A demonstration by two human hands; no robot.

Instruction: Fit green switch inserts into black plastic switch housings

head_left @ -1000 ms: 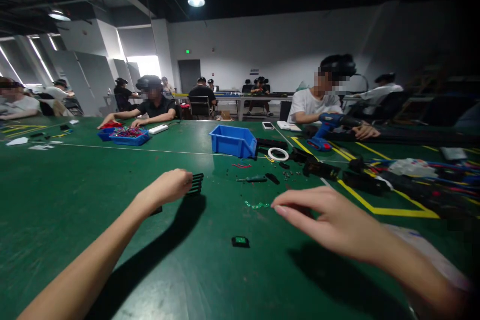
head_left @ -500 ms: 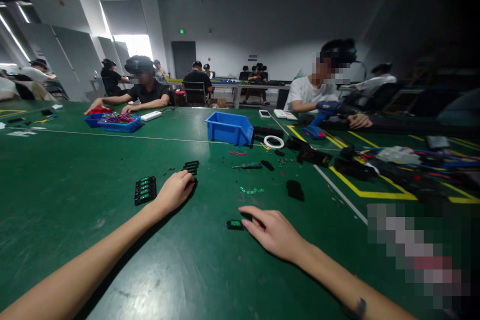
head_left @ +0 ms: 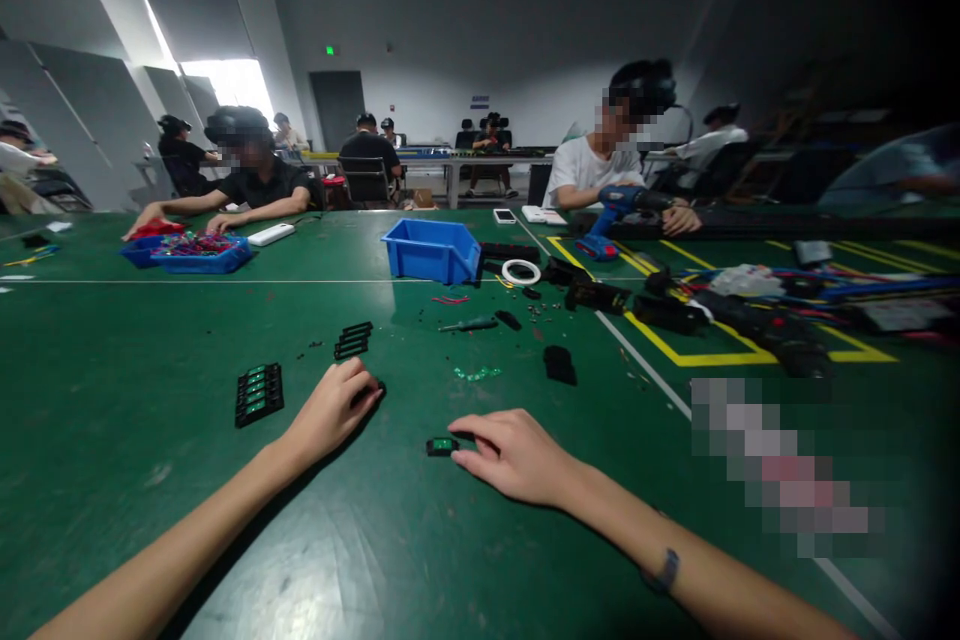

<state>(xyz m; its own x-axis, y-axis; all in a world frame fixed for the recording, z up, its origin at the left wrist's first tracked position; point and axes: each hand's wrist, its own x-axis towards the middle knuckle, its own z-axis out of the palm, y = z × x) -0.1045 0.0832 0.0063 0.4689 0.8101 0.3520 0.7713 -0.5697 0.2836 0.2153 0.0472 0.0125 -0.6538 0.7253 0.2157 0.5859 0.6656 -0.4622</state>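
My left hand (head_left: 334,412) is closed, its fingertips pinching a small black part (head_left: 381,387) that mostly hides behind them. Just beyond it lie several thin black frames (head_left: 352,340). To its left is a group of black housings with green circuit boards (head_left: 259,394), set side by side. A single black housing with a green board (head_left: 442,446) lies flat in front of me. My right hand (head_left: 517,455) is open at its right end, with thumb and fingers apart; the thumb tip is against or very near the housing.
Small green boards (head_left: 478,373) and a black piece (head_left: 559,365) lie beyond my right hand. Farther off are a screwdriver (head_left: 469,325), a blue bin (head_left: 433,252) and a white ring (head_left: 521,272). Cables and black parts crowd the right. Two people sit across the table, one with a blue power drill (head_left: 607,220).
My left hand has drawn back from the thin black frames, toward me and slightly right, with a small black part in its fingers. The view has turned slightly right. My right hand stays by the housing.
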